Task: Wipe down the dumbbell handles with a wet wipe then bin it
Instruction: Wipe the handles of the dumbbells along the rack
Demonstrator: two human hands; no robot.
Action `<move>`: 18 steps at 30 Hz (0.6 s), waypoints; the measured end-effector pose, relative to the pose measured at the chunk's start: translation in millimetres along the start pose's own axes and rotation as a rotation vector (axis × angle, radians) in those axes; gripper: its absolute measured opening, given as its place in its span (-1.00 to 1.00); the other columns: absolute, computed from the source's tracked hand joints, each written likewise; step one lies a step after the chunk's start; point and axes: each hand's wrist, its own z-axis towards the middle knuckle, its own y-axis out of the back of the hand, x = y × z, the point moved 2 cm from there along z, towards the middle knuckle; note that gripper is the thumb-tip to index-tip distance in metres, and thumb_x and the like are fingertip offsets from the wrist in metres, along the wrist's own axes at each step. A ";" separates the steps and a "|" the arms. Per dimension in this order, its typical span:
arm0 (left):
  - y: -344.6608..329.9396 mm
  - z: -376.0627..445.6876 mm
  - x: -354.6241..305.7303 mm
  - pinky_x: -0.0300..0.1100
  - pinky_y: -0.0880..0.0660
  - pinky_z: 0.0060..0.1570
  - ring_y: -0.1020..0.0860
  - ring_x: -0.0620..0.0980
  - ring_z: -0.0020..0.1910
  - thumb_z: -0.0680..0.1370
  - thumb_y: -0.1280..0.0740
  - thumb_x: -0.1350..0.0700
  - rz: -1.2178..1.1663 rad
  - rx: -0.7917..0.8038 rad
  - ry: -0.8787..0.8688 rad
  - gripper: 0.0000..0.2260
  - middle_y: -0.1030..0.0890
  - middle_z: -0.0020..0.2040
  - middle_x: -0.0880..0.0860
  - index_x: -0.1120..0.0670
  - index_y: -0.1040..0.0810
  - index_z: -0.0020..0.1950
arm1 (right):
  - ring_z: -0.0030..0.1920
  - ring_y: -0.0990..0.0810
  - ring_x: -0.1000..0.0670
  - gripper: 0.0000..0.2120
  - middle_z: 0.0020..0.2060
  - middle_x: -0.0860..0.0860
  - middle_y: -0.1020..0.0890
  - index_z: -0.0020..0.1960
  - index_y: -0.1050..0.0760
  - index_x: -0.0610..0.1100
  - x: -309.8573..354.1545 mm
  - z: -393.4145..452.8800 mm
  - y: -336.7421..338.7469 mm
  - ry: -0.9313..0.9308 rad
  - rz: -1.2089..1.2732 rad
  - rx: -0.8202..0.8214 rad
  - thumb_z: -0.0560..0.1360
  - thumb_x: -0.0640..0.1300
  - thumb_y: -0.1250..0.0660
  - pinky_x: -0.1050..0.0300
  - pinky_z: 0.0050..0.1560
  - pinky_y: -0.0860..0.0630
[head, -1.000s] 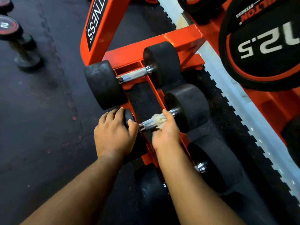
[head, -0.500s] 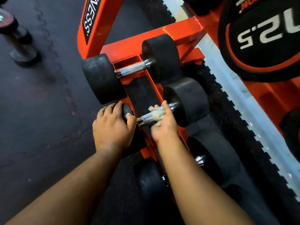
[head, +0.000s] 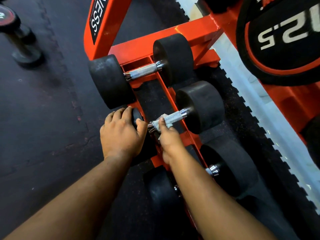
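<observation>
Slid toward the near end of the knurled steel dumbbell handle (head: 173, 116), the limp, crumpled white wet wipe (head: 160, 122) is pinched round the bar by the right hand (head: 168, 135), while the left hand (head: 121, 134) grips and steadies the heavy black rubber dumbbell head (head: 136, 116).

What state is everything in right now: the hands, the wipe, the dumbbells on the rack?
Left hand: gripping the middle dumbbell's near head.
Right hand: pinching the wet wipe.
Wet wipe: crumpled, wrapped on the handle's near end.
Middle dumbbell: racked, handle being wiped.
Far dumbbell: racked, handle bare.
Near dumbbell: racked, handle hidden by the arm.
</observation>
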 end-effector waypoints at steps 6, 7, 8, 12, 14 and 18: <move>0.8 -0.2 -0.2 0.12 -0.45 0.26 -0.44 0.20 0.39 0.55 -0.05 -0.16 -0.005 0.005 0.009 -0.42 -0.57 0.38 0.12 0.06 -0.50 0.46 | -0.11 -0.64 0.02 -0.79 -0.05 -0.15 -0.72 -0.07 -0.62 -0.15 -9.9 -18.5 3.9 0.061 -0.256 0.091 0.65 -0.15 -0.25 0.12 -0.05 -0.54; 0.8 0.2 -0.2 0.12 -0.44 0.27 -0.44 0.20 0.39 0.55 -0.06 -0.16 -0.005 0.009 0.013 -0.42 -0.56 0.38 0.12 0.06 -0.50 0.46 | -0.12 -0.63 0.04 -0.80 -0.07 -0.14 -0.72 -0.06 -0.63 -0.18 -9.8 -19.5 4.4 0.076 -0.274 0.103 0.64 -0.17 -0.26 0.13 -0.06 -0.52; 0.7 0.3 -0.6 0.11 -0.44 0.27 -0.43 0.20 0.40 0.55 -0.06 -0.15 -0.005 0.014 0.015 -0.42 -0.56 0.39 0.11 0.06 -0.50 0.47 | -0.13 -0.62 0.05 -0.82 -0.09 -0.13 -0.72 -0.04 -0.64 -0.21 -8.9 -20.1 6.7 0.081 -0.275 0.111 0.63 -0.20 -0.28 0.16 -0.07 -0.51; 0.6 0.7 -0.1 0.11 -0.46 0.26 -0.44 0.19 0.39 0.55 -0.06 -0.16 -0.009 0.015 0.007 -0.43 -0.56 0.38 0.11 0.06 -0.50 0.46 | -0.27 -0.59 0.13 -0.83 -0.28 0.02 -0.65 -0.13 -0.60 -0.15 -0.7 -13.2 25.8 0.039 -0.202 -0.006 0.55 -0.32 -0.29 0.34 -0.25 -0.47; 0.5 0.8 0.7 0.11 -0.46 0.26 -0.44 0.18 0.39 0.56 -0.05 -0.16 -0.010 0.015 0.008 -0.43 -0.56 0.39 0.11 0.06 -0.50 0.46 | -0.20 -0.60 0.06 -0.80 -0.22 0.00 -0.66 -0.06 -0.59 -0.13 -1.0 -2.1 29.3 -0.021 -0.069 -0.084 0.54 -0.36 -0.24 0.25 -0.22 -0.48; 1.2 1.3 0.2 0.11 -0.46 0.28 -0.44 0.18 0.39 0.56 -0.06 -0.16 -0.011 0.018 0.004 -0.43 -0.56 0.39 0.11 0.06 -0.50 0.46 | -0.28 -0.64 0.13 -0.54 -0.13 -0.02 -0.72 0.16 -0.59 -0.12 5.1 4.0 6.7 -0.043 0.274 0.012 0.50 -0.50 -0.09 0.36 -0.40 -0.45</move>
